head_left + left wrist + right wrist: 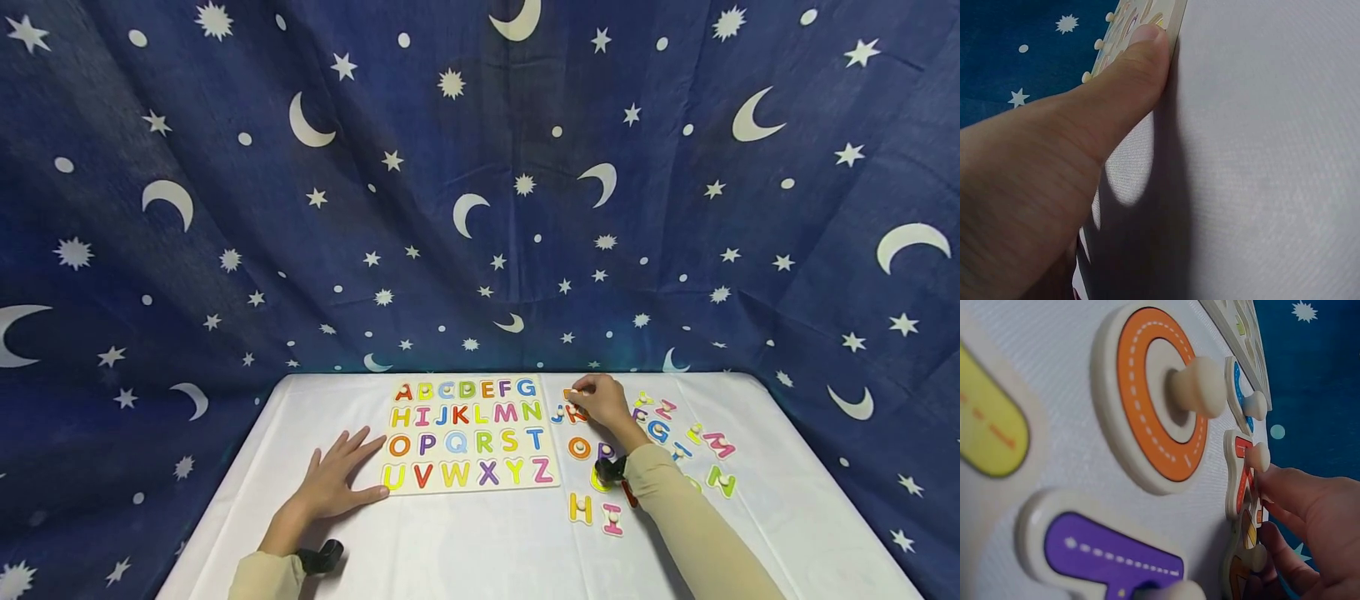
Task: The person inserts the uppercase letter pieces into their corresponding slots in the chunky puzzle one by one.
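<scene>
A cream alphabet puzzle board (pixel 472 494) lies on the table, with knobbed pieces in its A, B, C and D places. My left hand (pixel 335 477) is spread at the board's left side. Its thumb (pixel 1129 65) rests on the near corner in the left wrist view. Right of the board, my right hand (pixel 603 403) has curled fingers at an orange letter piece (pixel 568 393) and appears to pinch it; the exact contact is hidden. Close beside those fingers lie a red letter piece (pixel 1242 484) and a blue J (pixel 557 414).
An orange O (pixel 579 448), a yellow H (pixel 580 508), a pink I (pixel 612 519), a pink M (pixel 718 445), a green N (pixel 722 482) and several other knobbed letters lie around the right forearm. A dark blue star-and-moon cloth (pixel 480 275) hangs behind the white table (pixel 465 550).
</scene>
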Demonstrator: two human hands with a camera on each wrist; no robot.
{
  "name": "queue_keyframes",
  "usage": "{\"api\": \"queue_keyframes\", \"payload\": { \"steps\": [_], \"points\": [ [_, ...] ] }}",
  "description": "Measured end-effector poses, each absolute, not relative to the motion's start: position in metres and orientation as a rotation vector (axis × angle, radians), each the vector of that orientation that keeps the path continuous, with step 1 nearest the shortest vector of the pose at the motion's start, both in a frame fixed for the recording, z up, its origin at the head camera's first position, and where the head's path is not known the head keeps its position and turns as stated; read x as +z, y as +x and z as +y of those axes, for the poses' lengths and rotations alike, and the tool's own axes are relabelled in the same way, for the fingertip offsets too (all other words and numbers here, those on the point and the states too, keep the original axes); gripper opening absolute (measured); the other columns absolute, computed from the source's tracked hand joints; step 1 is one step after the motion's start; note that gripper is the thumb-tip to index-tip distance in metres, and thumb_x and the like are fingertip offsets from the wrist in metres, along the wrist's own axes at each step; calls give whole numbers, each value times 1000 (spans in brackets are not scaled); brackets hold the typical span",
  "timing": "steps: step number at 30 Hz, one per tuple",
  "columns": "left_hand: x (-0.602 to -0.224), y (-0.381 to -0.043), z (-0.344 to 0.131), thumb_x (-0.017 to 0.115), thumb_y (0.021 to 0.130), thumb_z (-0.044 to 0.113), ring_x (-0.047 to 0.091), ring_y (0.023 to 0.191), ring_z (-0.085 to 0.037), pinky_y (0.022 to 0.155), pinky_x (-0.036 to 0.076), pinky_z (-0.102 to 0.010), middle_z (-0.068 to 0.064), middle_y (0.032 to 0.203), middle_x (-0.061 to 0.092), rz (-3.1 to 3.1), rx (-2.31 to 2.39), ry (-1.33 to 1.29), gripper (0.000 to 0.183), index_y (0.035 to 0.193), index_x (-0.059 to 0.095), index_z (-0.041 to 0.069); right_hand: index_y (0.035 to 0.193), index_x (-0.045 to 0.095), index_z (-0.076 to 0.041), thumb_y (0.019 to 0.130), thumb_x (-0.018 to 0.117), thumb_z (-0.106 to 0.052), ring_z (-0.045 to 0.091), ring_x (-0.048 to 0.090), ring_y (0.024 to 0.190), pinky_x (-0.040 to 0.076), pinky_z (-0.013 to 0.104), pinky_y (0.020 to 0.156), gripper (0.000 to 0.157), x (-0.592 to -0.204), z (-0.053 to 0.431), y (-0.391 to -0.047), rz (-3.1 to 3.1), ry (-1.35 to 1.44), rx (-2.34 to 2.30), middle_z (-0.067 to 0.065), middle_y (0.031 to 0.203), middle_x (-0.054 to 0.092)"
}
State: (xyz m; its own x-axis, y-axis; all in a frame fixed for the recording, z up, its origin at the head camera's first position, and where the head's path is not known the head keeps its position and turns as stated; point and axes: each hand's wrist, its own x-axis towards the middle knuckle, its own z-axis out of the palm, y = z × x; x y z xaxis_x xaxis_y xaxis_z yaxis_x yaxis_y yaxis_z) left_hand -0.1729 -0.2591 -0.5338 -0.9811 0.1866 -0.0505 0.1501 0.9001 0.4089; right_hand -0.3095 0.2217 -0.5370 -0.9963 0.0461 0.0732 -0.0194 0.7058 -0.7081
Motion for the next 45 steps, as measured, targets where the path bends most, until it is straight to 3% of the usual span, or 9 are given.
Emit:
{"api": "queue_keyframes", "payload": {
  "steps": [9,16,23,27,33,39,45],
  "points": [
    [-535,-173,-260,81,74,66,19,153,-49,114,4,-81,-16,164,35,2977,634,277,94,153,51,23,93,77,-3,85,83,-16,26,62,81,51,38,74,17,-536,223,-308,-2793,-78,1151,10,88,72],
    [-533,-173,-259,81,74,67,19,152,-49,114,4,-80,-16,164,35,2981,637,268,95,152,52,23,90,76,-3,85,83,-16,25,63,79,52,40,74,15,-537,223,-310,-2787,-96,1161,8,83,72],
    [-532,-174,-259,80,74,68,20,153,-48,114,5,-80,-15,164,35,2976,640,276,95,152,52,23,94,76,-4,87,78,-14,26,63,84,54,43,76,12,-535,219,-311,-2808,-96,1156,10,91,72],
    [-532,-173,-259,80,73,68,19,153,-48,114,5,-80,-15,164,35,2963,645,274,95,152,51,23,98,76,-5,90,76,-12,23,60,81,51,34,68,11,-530,214,-310,-2791,-81,1231,11,96,70],
    [-531,-173,-261,81,74,67,20,152,-49,114,5,-81,-16,164,35,2972,646,284,95,152,52,22,103,75,-7,93,75,-12,20,66,74,51,27,55,12,-525,195,-308,-2720,66,1362,13,101,71],
    [-531,-173,-262,80,75,67,20,152,-49,113,5,-81,-16,164,35,2978,651,291,94,152,52,22,106,77,-10,92,77,-16,21,65,85,53,31,67,14,-521,165,-309,-2707,150,1356,15,121,68],
    [-535,-172,-261,82,73,65,20,152,-49,114,5,-81,-17,163,37,2990,700,299,93,151,54,21,106,78,-12,92,77,-15,22,60,88,53,36,77,15,-520,133,-317,-2690,159,1402,11,121,67]
  ]
}}
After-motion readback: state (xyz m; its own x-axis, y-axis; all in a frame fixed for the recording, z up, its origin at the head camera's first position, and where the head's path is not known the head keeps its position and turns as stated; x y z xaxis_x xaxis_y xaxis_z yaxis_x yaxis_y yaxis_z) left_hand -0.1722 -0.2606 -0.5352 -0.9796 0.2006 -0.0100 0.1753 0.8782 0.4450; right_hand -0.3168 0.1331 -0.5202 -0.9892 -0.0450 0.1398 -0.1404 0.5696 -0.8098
